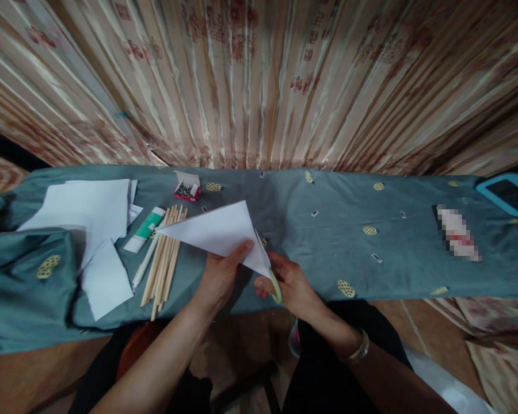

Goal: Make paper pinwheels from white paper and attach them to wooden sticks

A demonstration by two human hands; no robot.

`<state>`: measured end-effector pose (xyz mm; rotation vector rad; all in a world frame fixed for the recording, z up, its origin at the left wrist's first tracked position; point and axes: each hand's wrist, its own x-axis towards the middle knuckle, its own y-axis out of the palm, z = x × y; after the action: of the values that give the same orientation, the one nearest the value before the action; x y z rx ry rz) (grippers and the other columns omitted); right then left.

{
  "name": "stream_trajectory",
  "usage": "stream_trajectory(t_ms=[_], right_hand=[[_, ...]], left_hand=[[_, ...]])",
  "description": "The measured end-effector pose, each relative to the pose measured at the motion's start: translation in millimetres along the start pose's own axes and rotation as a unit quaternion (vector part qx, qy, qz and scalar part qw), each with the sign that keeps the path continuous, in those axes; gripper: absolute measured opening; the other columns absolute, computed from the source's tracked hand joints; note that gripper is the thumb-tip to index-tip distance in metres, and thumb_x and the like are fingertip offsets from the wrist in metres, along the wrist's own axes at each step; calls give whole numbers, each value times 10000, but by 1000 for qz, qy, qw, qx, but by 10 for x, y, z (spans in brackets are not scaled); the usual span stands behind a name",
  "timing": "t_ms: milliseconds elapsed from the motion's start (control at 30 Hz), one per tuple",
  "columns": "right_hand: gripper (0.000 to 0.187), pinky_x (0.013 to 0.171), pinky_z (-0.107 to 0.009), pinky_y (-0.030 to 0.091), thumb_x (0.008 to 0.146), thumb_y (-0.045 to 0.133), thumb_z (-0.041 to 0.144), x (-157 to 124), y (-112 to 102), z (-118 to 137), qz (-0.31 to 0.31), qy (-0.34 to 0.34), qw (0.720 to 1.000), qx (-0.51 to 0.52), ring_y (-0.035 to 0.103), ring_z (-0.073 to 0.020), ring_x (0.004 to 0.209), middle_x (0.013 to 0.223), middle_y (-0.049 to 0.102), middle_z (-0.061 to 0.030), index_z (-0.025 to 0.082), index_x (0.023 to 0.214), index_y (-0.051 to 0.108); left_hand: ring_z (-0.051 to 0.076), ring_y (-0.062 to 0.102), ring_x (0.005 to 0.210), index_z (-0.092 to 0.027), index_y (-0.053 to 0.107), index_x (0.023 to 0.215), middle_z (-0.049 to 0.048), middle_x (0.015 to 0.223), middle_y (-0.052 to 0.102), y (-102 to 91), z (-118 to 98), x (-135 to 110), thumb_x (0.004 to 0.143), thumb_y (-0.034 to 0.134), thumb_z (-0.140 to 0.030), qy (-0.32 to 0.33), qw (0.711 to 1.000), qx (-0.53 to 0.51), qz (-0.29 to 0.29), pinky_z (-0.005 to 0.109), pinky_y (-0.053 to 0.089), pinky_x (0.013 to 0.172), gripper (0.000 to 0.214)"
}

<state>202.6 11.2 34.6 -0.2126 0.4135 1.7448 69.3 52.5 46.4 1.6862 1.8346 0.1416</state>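
Observation:
A sheet of white paper folded into a triangle (224, 230) is held over the table edge by my left hand (224, 267). The thumb presses on its top face and the fingers are underneath. My right hand (287, 282) grips scissors (277, 289) with pale green handles, at the paper's right-hand edge. The blades are mostly hidden by the paper, so how far apart they are does not show. The paper's long point reaches left over a bundle of wooden sticks (164, 259).
Left of the sticks lie a white-and-green tube (145, 229), a thin white stick (144, 261) and white paper sheets (99, 207). Behind stands an opened small red box (187, 190) of metal bits. A blue-framed tablet (507, 194) and a pixelated item (457, 233) lie far right on the green cloth (311, 241).

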Motion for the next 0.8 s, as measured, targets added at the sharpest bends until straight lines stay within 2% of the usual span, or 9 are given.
stream_trajectory(t_ms=[200, 567, 800], right_hand=[[475, 516, -248, 493, 660, 781, 521, -6, -2, -38, -12, -18, 1000, -10, 574, -116, 513, 609, 634, 39, 197, 960, 604], [486, 492, -244, 471, 639, 797, 521, -10, -3, -43, -16, -13, 1000, -6, 550, -113, 496, 582, 600, 48, 200, 941, 592], [605, 495, -254, 469, 618, 796, 557, -8, -4, -56, -22, 8, 1000, 2, 544, -120, 481, 573, 616, 42, 186, 1046, 585]], left_hand=[[128, 586, 585, -143, 656, 813, 20, 735, 678, -2, 16, -4, 573, 858, -280, -1, 1000, 16, 15, 265, 511, 585, 343], [147, 591, 575, -139, 650, 801, 35, 730, 679, 0, 10, -37, 600, 841, -303, -22, 999, 26, 33, 289, 510, 575, 323], [128, 565, 554, -145, 630, 760, 7, 681, 649, 32, 38, -24, 564, 857, -267, -21, 1000, 9, 20, 262, 490, 537, 324]])
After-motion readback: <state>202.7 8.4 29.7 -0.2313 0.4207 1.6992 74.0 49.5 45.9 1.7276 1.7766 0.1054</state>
